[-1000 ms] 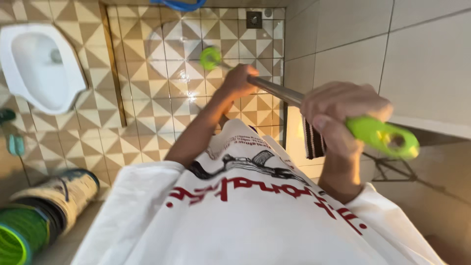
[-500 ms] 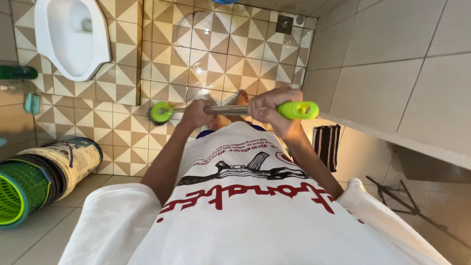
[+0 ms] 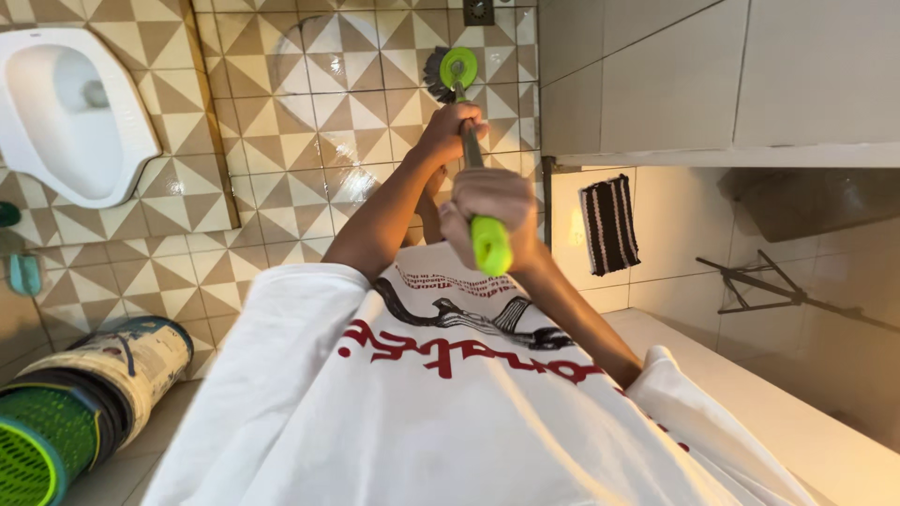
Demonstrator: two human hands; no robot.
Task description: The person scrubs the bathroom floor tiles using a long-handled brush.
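A mop with a steel shaft and a green handle end (image 3: 490, 244) points away from me at the tiled floor. Its green round head (image 3: 457, 67) with dark strands rests on the beige and white triangle tiles near the far wall. My left hand (image 3: 450, 131) grips the shaft further down. Closer to my chest, my right hand (image 3: 487, 208) grips it just above the green handle. Both arms reach out over my white printed shirt.
A white squat toilet pan (image 3: 66, 112) is set in the floor at the left. A paint bucket (image 3: 122, 361) and a green basket (image 3: 33, 450) lie at the lower left. A floor drain (image 3: 478, 11) is by the far wall, a striped cloth (image 3: 609, 223) and a low ledge at the right.
The mop swung from lying level across my chest to pointing forward, its head now down on the tiles near the drain. My view turned slightly right and up.
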